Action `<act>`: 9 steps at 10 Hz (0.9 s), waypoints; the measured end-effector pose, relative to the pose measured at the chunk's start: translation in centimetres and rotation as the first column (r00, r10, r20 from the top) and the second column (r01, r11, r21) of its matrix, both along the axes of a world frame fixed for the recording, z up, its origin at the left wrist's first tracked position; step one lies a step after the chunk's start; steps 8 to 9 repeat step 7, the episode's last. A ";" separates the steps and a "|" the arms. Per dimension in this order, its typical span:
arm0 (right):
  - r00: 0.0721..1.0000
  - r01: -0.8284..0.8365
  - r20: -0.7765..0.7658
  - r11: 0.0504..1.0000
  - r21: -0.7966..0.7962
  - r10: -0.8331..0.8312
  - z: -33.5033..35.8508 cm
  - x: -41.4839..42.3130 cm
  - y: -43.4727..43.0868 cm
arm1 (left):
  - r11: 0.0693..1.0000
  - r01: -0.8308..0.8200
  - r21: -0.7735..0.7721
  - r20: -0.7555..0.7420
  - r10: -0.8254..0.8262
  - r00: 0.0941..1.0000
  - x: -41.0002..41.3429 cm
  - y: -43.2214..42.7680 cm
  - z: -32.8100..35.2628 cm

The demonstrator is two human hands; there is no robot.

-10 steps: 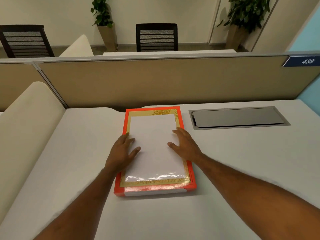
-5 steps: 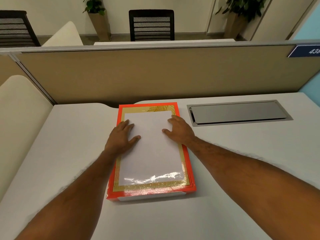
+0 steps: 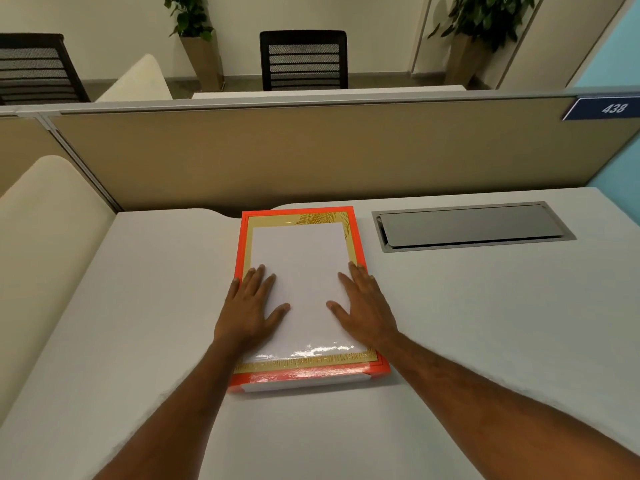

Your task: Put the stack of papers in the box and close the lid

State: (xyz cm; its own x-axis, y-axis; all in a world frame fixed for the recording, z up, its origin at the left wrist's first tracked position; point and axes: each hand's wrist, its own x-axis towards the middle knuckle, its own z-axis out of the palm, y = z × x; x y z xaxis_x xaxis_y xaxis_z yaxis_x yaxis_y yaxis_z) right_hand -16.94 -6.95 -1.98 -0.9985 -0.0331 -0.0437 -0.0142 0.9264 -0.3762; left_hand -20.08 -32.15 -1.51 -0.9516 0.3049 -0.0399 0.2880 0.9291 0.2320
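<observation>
Box [image 3: 356, 233], orange-rimmed, lies closed on my table [image 3: 485, 306]; I see my left hand [image 3: 251, 306] and right hand [image 3: 365, 303] flat on its lid, fingers [image 3: 266, 277] spread wide, holding nothing.

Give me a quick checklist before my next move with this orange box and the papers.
1. Left hand flat on the lid: ok.
2. Right hand flat on the lid: ok.
3. Lid seated on the orange box: looks ok, corners appear flush.
4. Papers inside: cannot tell, lid hides them.
5. Loose papers left on the desk: none visible, ok.
6. Box clear of the cable hatch: ok.
</observation>
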 end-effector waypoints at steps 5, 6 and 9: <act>0.999 -0.041 0.019 0.999 0.025 0.041 1.0 1.0 1.7 | 0.996 -0.084 0.040 0.032 0.083 0.996 1.8 1.0 1.1; 1.000 -0.010 0.027 0.998 0.061 0.008 2.4 2.1 4.0 | 0.995 -0.085 0.054 0.019 0.084 0.996 3.4 2.2 2.2; 0.999 0.030 0.033 0.997 0.077 -0.033 3.2 3.1 5.7 | 0.997 -0.061 0.050 -0.002 0.061 0.998 4.2 3.2 2.5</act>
